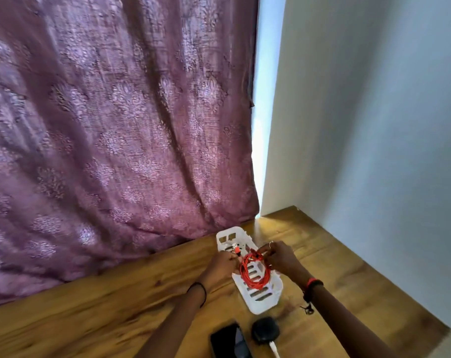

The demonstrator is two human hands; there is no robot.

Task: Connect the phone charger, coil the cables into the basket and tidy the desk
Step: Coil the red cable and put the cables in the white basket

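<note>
Both hands, left (220, 264) & right (280, 257), hold red cable (254, 276) over basket (264, 304) nr curtain (116, 125).

Purple patterned curtain (103, 125) behind wooden desk (90, 306), pale wall (374, 112) at right

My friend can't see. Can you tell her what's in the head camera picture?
The left hand and right hand hold a coiled red cable over a white basket on a wooden desk. A dark phone and black charger plug lie nearer the camera, and a purple curtain hangs behind.
</note>
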